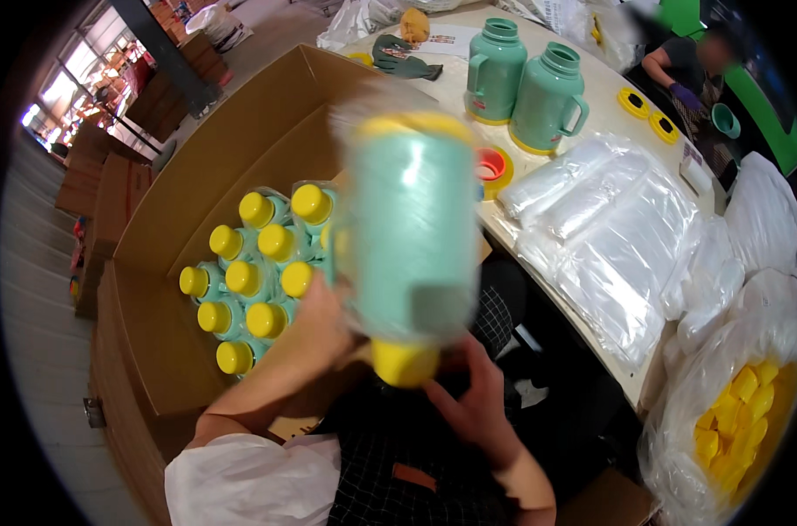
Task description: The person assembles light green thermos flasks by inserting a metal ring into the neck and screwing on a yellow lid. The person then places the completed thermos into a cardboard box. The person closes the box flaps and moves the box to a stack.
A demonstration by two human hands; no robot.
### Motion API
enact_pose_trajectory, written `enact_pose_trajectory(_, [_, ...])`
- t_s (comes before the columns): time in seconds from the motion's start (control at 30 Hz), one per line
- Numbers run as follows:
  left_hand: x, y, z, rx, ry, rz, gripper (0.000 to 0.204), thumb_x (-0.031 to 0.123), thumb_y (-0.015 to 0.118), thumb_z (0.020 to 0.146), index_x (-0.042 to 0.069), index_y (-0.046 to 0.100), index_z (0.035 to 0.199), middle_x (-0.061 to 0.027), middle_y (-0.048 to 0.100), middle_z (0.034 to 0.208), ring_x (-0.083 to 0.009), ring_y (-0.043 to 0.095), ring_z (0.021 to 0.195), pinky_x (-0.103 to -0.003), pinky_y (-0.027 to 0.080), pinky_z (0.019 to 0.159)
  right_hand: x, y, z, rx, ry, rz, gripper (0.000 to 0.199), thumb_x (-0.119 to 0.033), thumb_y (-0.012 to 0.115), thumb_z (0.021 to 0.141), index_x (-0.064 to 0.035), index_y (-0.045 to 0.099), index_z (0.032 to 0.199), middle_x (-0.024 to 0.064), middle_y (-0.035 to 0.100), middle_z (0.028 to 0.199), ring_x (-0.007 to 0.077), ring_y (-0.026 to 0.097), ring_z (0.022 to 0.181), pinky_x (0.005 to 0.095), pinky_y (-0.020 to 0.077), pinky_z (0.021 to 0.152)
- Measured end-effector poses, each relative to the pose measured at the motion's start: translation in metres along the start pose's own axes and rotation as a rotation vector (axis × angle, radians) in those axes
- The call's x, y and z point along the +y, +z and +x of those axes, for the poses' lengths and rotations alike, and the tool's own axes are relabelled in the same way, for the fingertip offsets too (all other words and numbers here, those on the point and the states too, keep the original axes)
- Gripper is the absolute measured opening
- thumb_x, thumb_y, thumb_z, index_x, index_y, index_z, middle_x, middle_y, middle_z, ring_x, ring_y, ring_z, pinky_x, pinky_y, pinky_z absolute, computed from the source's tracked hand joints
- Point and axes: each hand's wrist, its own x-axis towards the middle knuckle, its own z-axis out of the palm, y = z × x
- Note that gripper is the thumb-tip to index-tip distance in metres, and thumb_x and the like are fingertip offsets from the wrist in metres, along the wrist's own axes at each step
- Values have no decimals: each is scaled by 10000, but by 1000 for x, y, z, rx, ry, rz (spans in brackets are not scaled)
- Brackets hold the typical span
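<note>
Table (611, 118) bears clear bags (613, 232); cartons (122, 200) at left; left fingers (318, 294) hold flask (412, 228), right fingers (447, 406) unclear

I see a mint-green cylindrical flask (413, 223) with yellow ends, a black cloth garment (372, 478) patterned in thin white grid lines, a tan cardboard box (249, 114), rounded yellow caps (256, 210) and a cream tabletop (604, 118)

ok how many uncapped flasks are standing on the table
2: left flask, and right flask beside it, slightly nearer the camera. The raised flask could be hiding more.
</note>
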Motion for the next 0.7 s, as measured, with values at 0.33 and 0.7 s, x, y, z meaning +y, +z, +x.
enact_pose_trajectory(0.33, [-242,14,241,38,-1143,-746,406,447,452,1012,100,554,826,-45,535,644,-172,458,473,-357,316,406,2,46,31,-134,-160,132,596,-64,731,857,-41,481,1396,124,657,1181,226,673,1022,348,540,904])
enact_pose_trajectory(0.7, [-253,70,219,-336,-945,-230,217,176,548,887,57,616,718,-90,576,573,-187,463,399,-374,356,384,90,-9,-49,298,378,310,334,-39,657,928,-23,569,1249,78,681,1082,155,656,1003,297,523,873])
